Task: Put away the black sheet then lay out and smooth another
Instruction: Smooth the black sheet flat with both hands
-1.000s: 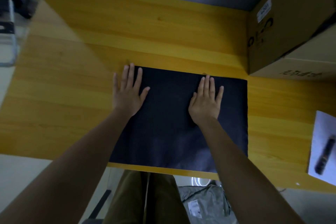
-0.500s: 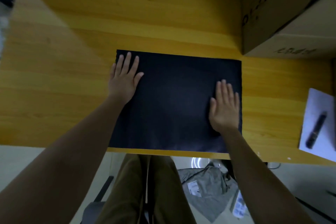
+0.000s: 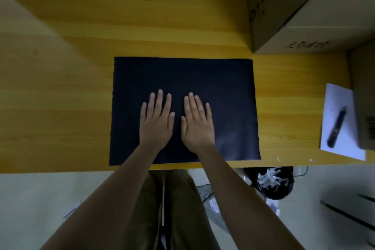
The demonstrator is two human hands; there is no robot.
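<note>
At the bottom of the view, at 6 o'clock, the person's legs in olive trousers [image 3: 174,209] stand in front of the wooden table [image 3: 60,91]. Two bare forearms go up from there toward the middle. On the floor at about 4 o'clock there is a dark bin [image 3: 275,182] with white scraps inside.

The black sheet [image 3: 223,87] lies flat on the table, near the front edge, and its near border is almost parallel to that edge. Both hands rest on it, palms down. The left hand [image 3: 156,124] and the right hand [image 3: 197,126] are side by side in the lower middle of the sheet, the thumbs close but not touching. The fingers [image 3: 160,99] of both hands are stretched out and only a little apart; they grip nothing, they only press flat on the sheet. The sheet goes out under the fingers on all sides: more of it is free toward 12 o'clock and toward 3 o'clock than toward 9 o'clock.

At 3 o'clock a white paper [image 3: 336,107] lies on the table with a dark pen [image 3: 336,127] on top of it. At 1 to 2 o'clock, at the far right, cardboard boxes [image 3: 304,32] stand on the table, well apart from the sheet.
</note>
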